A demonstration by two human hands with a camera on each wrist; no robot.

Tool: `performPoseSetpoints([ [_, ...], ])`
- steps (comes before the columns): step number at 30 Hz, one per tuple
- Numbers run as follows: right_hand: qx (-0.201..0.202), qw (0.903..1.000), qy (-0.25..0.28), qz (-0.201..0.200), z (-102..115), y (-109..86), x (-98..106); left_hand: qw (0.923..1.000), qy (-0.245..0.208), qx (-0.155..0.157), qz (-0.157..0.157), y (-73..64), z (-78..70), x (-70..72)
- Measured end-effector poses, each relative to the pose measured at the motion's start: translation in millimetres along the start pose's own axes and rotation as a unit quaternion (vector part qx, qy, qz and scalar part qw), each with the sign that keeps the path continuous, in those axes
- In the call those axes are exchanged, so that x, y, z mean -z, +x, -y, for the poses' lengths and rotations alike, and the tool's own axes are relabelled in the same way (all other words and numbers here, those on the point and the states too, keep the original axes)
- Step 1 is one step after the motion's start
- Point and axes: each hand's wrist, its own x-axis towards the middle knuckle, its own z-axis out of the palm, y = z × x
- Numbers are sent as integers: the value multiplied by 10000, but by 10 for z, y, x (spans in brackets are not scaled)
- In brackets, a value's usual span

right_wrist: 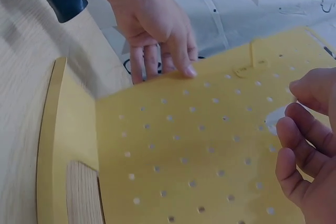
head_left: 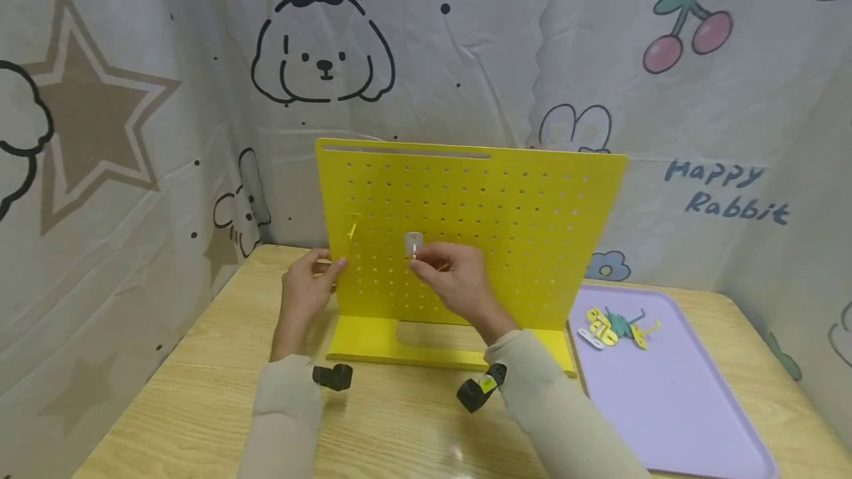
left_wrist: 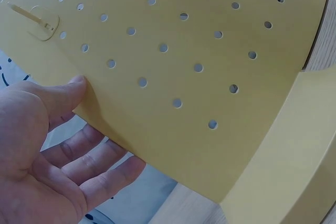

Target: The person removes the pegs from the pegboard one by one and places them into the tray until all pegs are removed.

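A yellow pegboard (head_left: 519, 242) stands upright on its yellow base. At its left edge my left hand (head_left: 309, 283) grips the board; the left wrist view shows the thumb (left_wrist: 76, 90) on the front face and the other fingers reaching behind the edge. My right hand (head_left: 459, 276) pinches a white hook (head_left: 414, 241) by its projecting part, its flat plate against the board's front, left of centre. Part of that plate (right_wrist: 273, 119) is covered by the fingers in the right wrist view. Above the left hand, a yellow hook (head_left: 353, 228) sits on the board.
On the right of the wooden table (head_left: 200, 405) lies a purple tray (head_left: 672, 405). Several yellow hooks (head_left: 602, 327), green hooks (head_left: 620, 324) and a white hook plate (head_left: 590, 338) are piled near its far left part. A printed curtain (head_left: 479, 50) hangs behind.
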Motion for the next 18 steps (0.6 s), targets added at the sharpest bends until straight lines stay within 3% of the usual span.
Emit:
performPoseSetpoints([
  [7,-129,9996,-262,-62,-27,-181,307,10000,1,-6,11,-15,-2,-7],
  [18,-775,9930,-795,-414,-161,-542,840,9999,-73,87,48,-11,-4,3],
])
